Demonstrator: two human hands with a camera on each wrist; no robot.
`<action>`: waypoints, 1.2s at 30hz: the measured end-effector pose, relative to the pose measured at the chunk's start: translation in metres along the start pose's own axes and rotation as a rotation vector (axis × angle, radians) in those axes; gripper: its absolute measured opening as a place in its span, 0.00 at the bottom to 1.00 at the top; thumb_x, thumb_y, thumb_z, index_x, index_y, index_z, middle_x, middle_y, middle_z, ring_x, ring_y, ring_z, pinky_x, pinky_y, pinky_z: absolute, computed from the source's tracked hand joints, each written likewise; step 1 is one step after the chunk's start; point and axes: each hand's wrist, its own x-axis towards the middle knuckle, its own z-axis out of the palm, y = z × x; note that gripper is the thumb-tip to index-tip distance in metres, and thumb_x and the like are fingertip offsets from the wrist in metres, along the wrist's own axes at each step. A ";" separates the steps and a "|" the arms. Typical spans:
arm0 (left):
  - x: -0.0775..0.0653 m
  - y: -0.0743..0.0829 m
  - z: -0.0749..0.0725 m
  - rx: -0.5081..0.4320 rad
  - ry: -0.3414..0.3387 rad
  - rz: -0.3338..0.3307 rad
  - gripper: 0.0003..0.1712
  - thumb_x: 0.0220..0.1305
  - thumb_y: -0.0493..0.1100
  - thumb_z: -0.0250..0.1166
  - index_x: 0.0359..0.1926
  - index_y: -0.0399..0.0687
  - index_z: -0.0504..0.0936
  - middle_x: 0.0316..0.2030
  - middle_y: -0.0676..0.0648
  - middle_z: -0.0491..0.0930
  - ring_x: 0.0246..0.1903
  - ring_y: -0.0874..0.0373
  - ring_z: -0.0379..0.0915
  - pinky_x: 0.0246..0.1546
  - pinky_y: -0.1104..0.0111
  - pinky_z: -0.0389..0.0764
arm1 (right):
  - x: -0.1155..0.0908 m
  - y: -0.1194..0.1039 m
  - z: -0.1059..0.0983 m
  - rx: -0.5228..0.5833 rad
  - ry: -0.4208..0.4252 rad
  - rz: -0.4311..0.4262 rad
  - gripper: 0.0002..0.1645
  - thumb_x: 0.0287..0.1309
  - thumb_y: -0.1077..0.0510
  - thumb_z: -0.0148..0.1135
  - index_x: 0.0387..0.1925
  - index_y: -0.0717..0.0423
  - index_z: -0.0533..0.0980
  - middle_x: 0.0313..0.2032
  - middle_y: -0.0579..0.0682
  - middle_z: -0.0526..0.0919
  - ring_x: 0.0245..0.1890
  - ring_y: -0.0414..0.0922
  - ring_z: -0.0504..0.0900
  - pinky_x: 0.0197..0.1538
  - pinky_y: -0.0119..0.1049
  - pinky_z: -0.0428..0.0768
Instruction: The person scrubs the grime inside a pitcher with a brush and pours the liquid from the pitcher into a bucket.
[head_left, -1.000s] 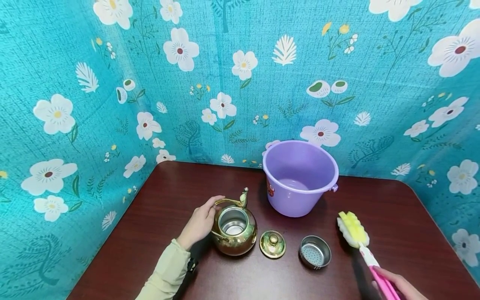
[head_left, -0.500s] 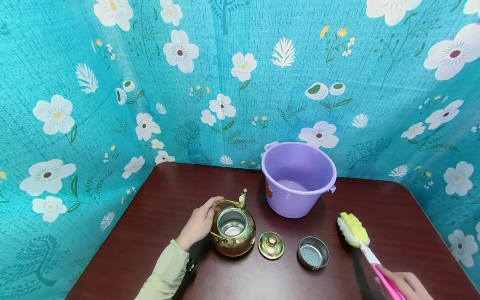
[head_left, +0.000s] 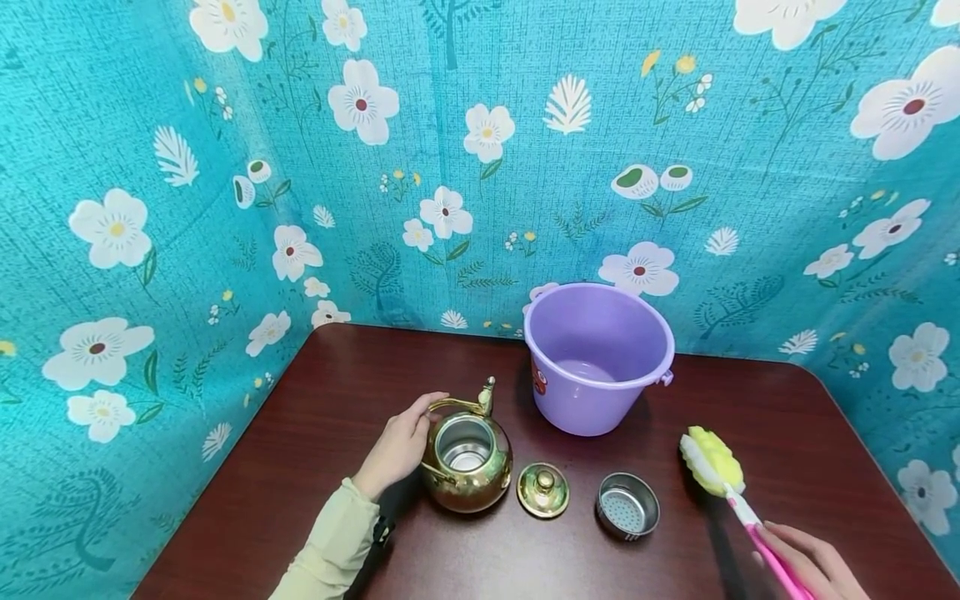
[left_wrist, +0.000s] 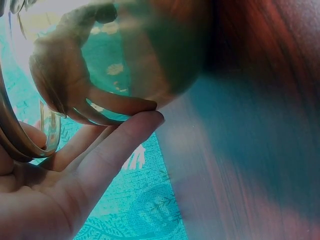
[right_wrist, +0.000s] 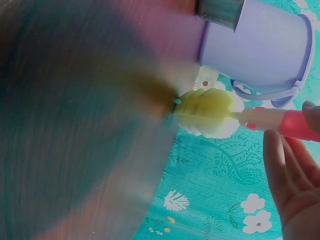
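Two hands are busy at the worktop. The left hand holds the kettle at its handle, fingers clamped there; the left wrist view adds one finger laid along the body — and its reflection in the shiny side. Only the head view looks down inside: the kettle stands upright and uncovered, its lid just beside it, the strainer next along. The right hand grips the brush by its pink end; the right wrist view shows those fingers clamped round it, thumb opposite — and also the bail hanging on the bucket, hidden from above. The bucket stands behind the lid and strainer.
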 end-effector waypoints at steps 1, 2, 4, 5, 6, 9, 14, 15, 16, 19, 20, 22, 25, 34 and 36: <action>0.000 0.000 0.000 0.002 0.000 0.005 0.23 0.71 0.33 0.46 0.61 0.54 0.74 0.42 0.45 0.85 0.43 0.54 0.81 0.39 0.64 0.73 | -0.001 -0.003 0.002 -0.117 0.096 -0.116 0.28 0.40 0.52 0.79 0.47 0.56 0.83 0.44 0.48 0.80 0.50 0.20 0.64 0.52 0.06 0.61; 0.000 0.000 0.000 0.007 0.001 0.010 0.23 0.71 0.32 0.46 0.61 0.54 0.74 0.42 0.45 0.85 0.43 0.54 0.81 0.39 0.63 0.73 | 0.001 -0.006 0.003 -0.132 0.122 -0.156 0.32 0.43 0.45 0.76 0.47 0.62 0.82 0.44 0.51 0.81 0.51 0.21 0.65 0.54 0.07 0.59; 0.000 0.000 -0.001 0.010 -0.001 0.010 0.23 0.71 0.32 0.46 0.61 0.54 0.74 0.42 0.45 0.85 0.43 0.54 0.81 0.39 0.64 0.73 | 0.003 -0.010 0.002 -0.129 0.127 -0.168 0.38 0.54 0.32 0.61 0.48 0.61 0.82 0.46 0.46 0.80 0.52 0.20 0.64 0.55 0.07 0.58; 0.000 0.000 -0.001 0.011 -0.001 0.009 0.23 0.71 0.32 0.46 0.61 0.53 0.73 0.42 0.45 0.85 0.43 0.54 0.81 0.39 0.64 0.73 | 0.004 -0.011 0.002 -0.129 0.120 -0.166 0.42 0.55 0.28 0.53 0.48 0.61 0.82 0.47 0.45 0.80 0.53 0.19 0.63 0.55 0.06 0.58; 0.000 0.000 -0.001 0.012 -0.001 0.010 0.23 0.71 0.32 0.46 0.61 0.53 0.74 0.42 0.44 0.85 0.43 0.53 0.81 0.39 0.63 0.73 | 0.004 -0.013 0.001 -0.133 0.110 -0.162 0.41 0.55 0.29 0.54 0.48 0.60 0.82 0.47 0.44 0.79 0.53 0.19 0.63 0.55 0.06 0.58; 0.000 0.001 -0.001 0.008 -0.001 0.002 0.23 0.71 0.33 0.46 0.61 0.54 0.74 0.42 0.45 0.85 0.43 0.54 0.81 0.39 0.63 0.73 | 0.004 -0.013 -0.003 -0.139 0.068 -0.148 0.38 0.52 0.32 0.59 0.49 0.60 0.81 0.48 0.44 0.79 0.53 0.18 0.63 0.54 0.06 0.58; 0.001 0.002 -0.001 0.007 -0.002 -0.004 0.23 0.71 0.33 0.46 0.61 0.55 0.74 0.44 0.44 0.85 0.46 0.53 0.81 0.41 0.62 0.74 | 0.004 -0.014 -0.007 -0.185 -0.009 -0.093 0.45 0.24 0.58 0.84 0.54 0.53 0.79 0.48 0.48 0.77 0.52 0.17 0.59 0.47 0.04 0.61; 0.001 0.002 -0.001 0.006 -0.003 -0.006 0.23 0.71 0.33 0.46 0.61 0.55 0.73 0.44 0.44 0.85 0.46 0.52 0.81 0.41 0.62 0.74 | 0.004 -0.014 -0.008 -0.193 -0.025 -0.083 0.50 0.17 0.61 0.85 0.55 0.52 0.78 0.48 0.49 0.77 0.52 0.17 0.58 0.45 0.04 0.61; 0.001 0.002 -0.001 0.008 -0.004 -0.006 0.23 0.71 0.33 0.46 0.61 0.55 0.73 0.44 0.43 0.85 0.46 0.52 0.81 0.41 0.62 0.74 | 0.003 -0.013 -0.008 -0.201 -0.038 -0.076 0.56 0.08 0.66 0.85 0.55 0.51 0.78 0.48 0.50 0.77 0.52 0.17 0.58 0.44 0.04 0.61; 0.001 0.001 -0.001 0.011 -0.002 -0.005 0.23 0.71 0.32 0.46 0.61 0.55 0.74 0.44 0.43 0.85 0.46 0.52 0.81 0.41 0.61 0.74 | 0.003 -0.010 -0.012 -0.199 -0.078 -0.065 0.59 0.05 0.63 0.86 0.56 0.50 0.76 0.51 0.43 0.74 0.52 0.16 0.56 0.41 0.04 0.61; 0.001 0.001 -0.001 0.012 0.000 -0.002 0.23 0.71 0.32 0.46 0.61 0.55 0.74 0.43 0.43 0.85 0.46 0.51 0.81 0.41 0.61 0.74 | 0.003 -0.009 -0.013 -0.199 -0.079 -0.077 0.59 0.05 0.63 0.86 0.56 0.50 0.77 0.51 0.40 0.73 0.52 0.16 0.57 0.41 0.04 0.61; 0.001 0.000 0.000 0.016 0.003 0.002 0.23 0.71 0.32 0.46 0.61 0.55 0.74 0.43 0.43 0.85 0.46 0.51 0.81 0.40 0.62 0.74 | 0.004 -0.009 -0.014 -0.194 -0.075 -0.088 0.58 0.05 0.63 0.86 0.55 0.50 0.77 0.53 0.33 0.71 0.52 0.17 0.57 0.42 0.04 0.62; 0.001 0.000 0.000 0.014 0.005 0.002 0.23 0.71 0.32 0.46 0.61 0.55 0.74 0.43 0.43 0.85 0.46 0.51 0.81 0.40 0.62 0.74 | 0.005 -0.010 -0.017 -0.193 -0.061 -0.113 0.58 0.06 0.64 0.86 0.55 0.50 0.77 0.54 0.29 0.69 0.53 0.18 0.58 0.43 0.05 0.62; 0.001 -0.002 0.000 0.033 -0.004 0.016 0.23 0.72 0.32 0.46 0.61 0.55 0.73 0.43 0.44 0.85 0.46 0.52 0.81 0.39 0.62 0.74 | 0.002 -0.010 -0.025 -0.219 -0.116 0.024 0.55 0.10 0.63 0.86 0.54 0.55 0.76 0.51 0.51 0.76 0.51 0.15 0.53 0.39 0.04 0.58; 0.001 -0.002 0.000 0.031 -0.003 0.014 0.23 0.72 0.32 0.46 0.61 0.54 0.73 0.43 0.44 0.85 0.46 0.52 0.81 0.39 0.62 0.74 | 0.003 -0.012 -0.025 -0.215 -0.100 0.031 0.54 0.11 0.66 0.85 0.55 0.56 0.75 0.50 0.52 0.77 0.52 0.15 0.53 0.39 0.04 0.59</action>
